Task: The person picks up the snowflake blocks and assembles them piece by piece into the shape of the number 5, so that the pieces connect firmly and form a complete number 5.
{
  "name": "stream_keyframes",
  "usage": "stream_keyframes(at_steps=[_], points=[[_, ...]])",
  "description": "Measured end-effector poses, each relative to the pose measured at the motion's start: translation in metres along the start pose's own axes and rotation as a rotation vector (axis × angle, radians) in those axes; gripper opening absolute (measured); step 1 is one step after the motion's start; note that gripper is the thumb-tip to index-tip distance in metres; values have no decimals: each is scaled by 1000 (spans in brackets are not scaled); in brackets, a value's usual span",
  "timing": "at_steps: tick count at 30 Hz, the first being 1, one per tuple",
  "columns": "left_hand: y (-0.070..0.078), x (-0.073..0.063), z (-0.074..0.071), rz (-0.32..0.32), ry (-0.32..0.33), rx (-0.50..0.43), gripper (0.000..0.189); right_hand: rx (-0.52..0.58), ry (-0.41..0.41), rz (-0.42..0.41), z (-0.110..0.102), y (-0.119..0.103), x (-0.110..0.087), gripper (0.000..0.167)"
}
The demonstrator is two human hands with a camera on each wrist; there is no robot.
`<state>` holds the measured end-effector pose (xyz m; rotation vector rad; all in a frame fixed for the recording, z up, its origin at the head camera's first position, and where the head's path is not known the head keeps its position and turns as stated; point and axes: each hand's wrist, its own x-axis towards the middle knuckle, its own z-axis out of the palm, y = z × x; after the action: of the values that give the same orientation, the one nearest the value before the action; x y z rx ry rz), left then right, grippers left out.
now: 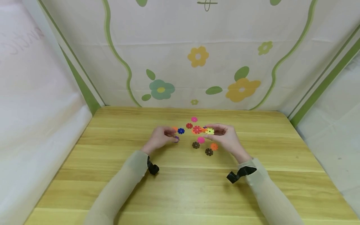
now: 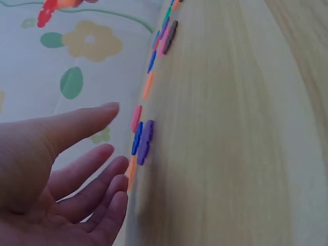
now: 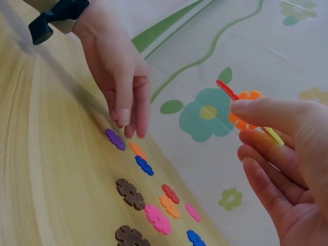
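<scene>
My right hand (image 1: 227,138) holds a small joined set of plastic snowflake discs above the table. In the set, a red disc (image 3: 227,89) and a yellow disc (image 3: 274,136) are slotted to an orange disc (image 3: 251,95), which the thumb and fingers pinch. My left hand (image 1: 160,138) hovers low at the left of the loose discs, thumb and fingers apart with nothing between them. Just below its fingertips lies a purple disc (image 3: 115,139). Beside that are an orange disc (image 3: 137,150) and a blue disc (image 3: 144,165).
Several more loose discs lie between and below my hands, among them brown discs (image 1: 196,145), a pink disc (image 1: 201,140) and a dark red disc (image 1: 189,126). Under them is a wooden table (image 1: 180,193). A flower-printed cloth (image 1: 168,59) hangs behind its far edge.
</scene>
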<state>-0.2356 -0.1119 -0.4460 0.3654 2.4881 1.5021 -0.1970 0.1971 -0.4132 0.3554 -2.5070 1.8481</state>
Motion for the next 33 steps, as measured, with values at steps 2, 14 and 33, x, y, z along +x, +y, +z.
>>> stream_keyframes(at_steps=[2, 14, 33], points=[[-1, 1, 1, -11, -19, 49, 44, 4, -7, -1, 0, 0, 0, 47], [4, 4, 6, -51, -52, 134, 32, 19, -24, 1, 2, 4, 0, 53], [22, -2, -5, 83, 10, -91, 14, 16, -19, 17, 1, 8, 1, 52]])
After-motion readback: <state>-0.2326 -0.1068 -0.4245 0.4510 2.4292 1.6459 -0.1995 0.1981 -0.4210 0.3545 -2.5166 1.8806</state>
